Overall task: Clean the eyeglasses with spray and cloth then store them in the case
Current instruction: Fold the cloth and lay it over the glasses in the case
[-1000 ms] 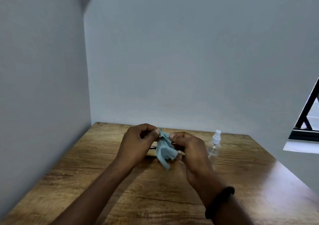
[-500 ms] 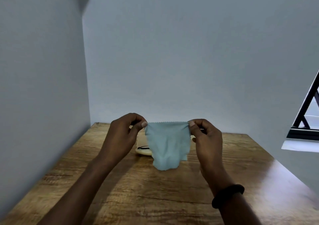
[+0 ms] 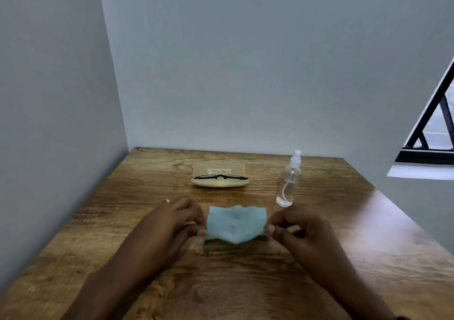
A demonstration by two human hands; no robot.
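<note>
Head view: cloth (image 3: 236, 224) stretched between left hand (image 3: 175, 221) and right hand (image 3: 301, 231).

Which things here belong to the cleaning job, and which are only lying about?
For the job:
glasses
case
spray bottle
cloth

Not for the job:
table, which only bears them
window frame

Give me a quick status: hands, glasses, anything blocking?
Left hand and right hand pinching cloth on table. Glasses on open case. Nothing blocking.
</note>
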